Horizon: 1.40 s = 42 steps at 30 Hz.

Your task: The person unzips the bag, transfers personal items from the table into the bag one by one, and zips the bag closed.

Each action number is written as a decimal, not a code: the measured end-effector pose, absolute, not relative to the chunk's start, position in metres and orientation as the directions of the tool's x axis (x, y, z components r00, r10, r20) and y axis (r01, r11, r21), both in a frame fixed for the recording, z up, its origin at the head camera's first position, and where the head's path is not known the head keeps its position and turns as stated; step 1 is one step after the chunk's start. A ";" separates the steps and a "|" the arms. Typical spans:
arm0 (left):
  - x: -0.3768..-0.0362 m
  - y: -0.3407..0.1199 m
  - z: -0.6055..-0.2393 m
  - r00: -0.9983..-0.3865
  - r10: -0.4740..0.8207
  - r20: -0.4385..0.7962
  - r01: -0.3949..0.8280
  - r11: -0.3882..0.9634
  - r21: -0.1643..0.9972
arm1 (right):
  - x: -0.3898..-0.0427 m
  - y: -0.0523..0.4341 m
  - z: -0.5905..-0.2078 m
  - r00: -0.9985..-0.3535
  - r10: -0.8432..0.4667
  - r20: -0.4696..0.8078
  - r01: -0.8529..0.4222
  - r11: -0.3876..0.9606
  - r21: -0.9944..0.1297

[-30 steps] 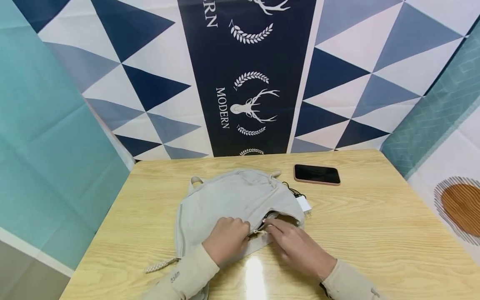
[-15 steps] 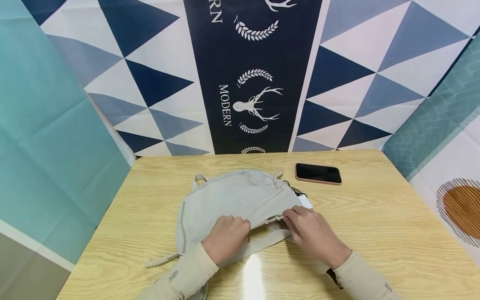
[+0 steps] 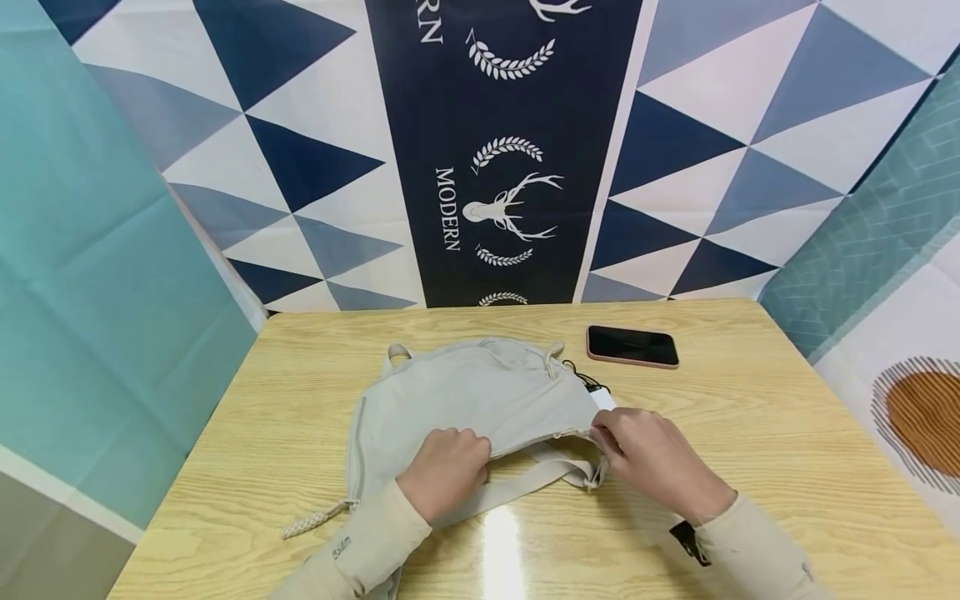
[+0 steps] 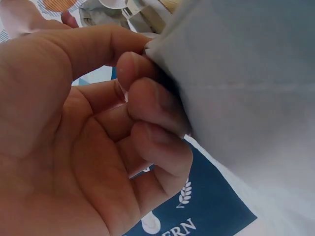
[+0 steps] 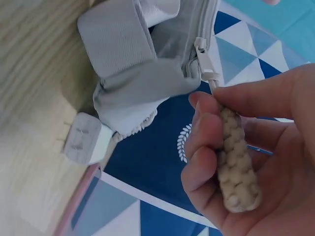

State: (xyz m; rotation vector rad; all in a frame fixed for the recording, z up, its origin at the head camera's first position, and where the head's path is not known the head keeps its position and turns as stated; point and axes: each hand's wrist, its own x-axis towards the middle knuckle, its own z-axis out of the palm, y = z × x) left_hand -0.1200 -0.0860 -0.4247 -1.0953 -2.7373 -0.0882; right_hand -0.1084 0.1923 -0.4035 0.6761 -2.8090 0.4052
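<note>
A light grey backpack (image 3: 465,400) lies on the table in the head view. My left hand (image 3: 447,471) grips its front edge; in the left wrist view, the thumb and curled fingers (image 4: 157,103) pinch the fabric. At the bag's right end is my right hand (image 3: 660,458). The right wrist view shows it holding a braided cord zipper pull (image 5: 236,157) between thumb and curled fingers, with the metal slider (image 5: 202,49) just above. The zipper (image 5: 209,19) runs up from the slider along the bag's edge. A wide strap (image 3: 532,479) hangs below that edge.
A phone (image 3: 632,346) lies face up at the back right. Beside the bag sits a white charger plug (image 5: 86,137), prongs showing, with a black cord (image 3: 581,377) near it. Another braided pull (image 3: 311,522) sticks out at the bag's left. Patterned cloth (image 3: 495,150) stands behind the table.
My right hand has moved right along the bag's edge with the zipper pull, and the gaping pocket opening has drawn together. My left hand has kept its grip in nearly the same place.
</note>
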 end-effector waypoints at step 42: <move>-0.126 -0.106 -0.409 -0.743 0.668 -0.051 0.642 0.732 0.229 | -0.056 0.238 -0.432 -0.809 -0.581 -0.087 -0.360 0.607 -0.708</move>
